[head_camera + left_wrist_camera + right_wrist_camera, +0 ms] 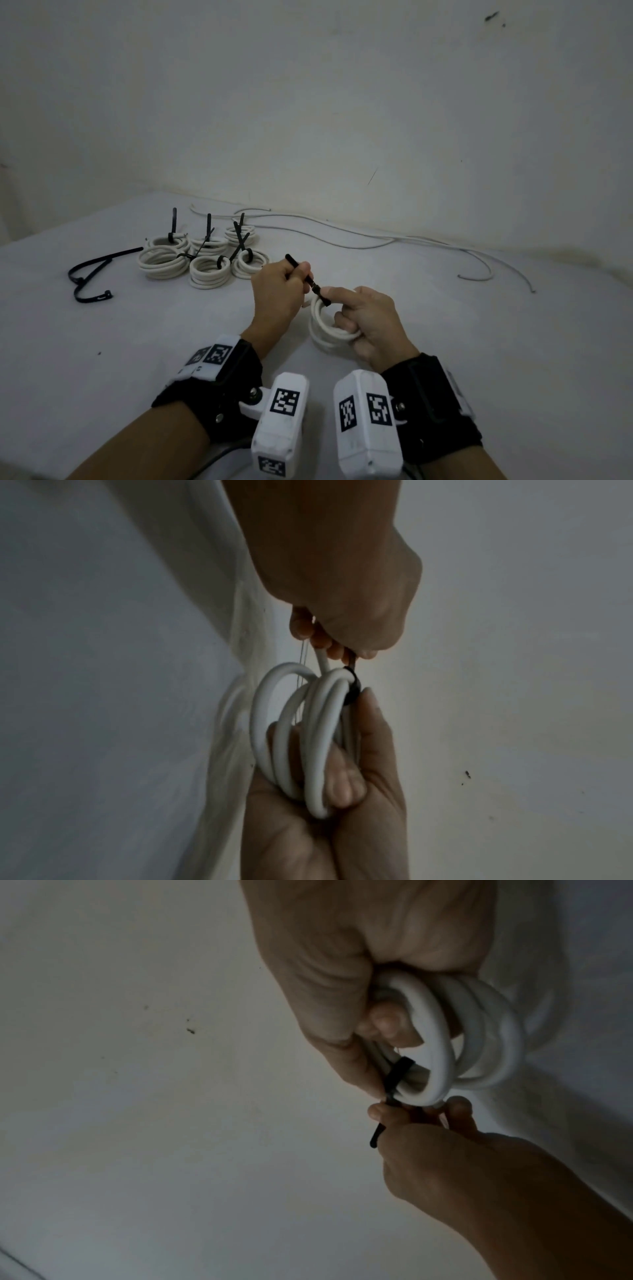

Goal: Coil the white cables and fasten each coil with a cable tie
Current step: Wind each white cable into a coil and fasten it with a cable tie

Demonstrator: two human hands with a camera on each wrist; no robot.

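Cinching a black cable tie [312,282] around a white cable coil [328,328]

The right hand [371,323] grips the coil above the table [479,342]; the left hand [279,291] pinches the tie's tail. Pull straight along the tail, steadily, keeping the loops bunched under the strap so none slips free.

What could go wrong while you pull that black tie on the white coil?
The cable tie has a thin tail, gripped only by the left hand, so it might slip when pulled. The right hand holds the coil right beside the tie, so a fingertip could get nipped. If that grip loosens, the loops may spring apart.
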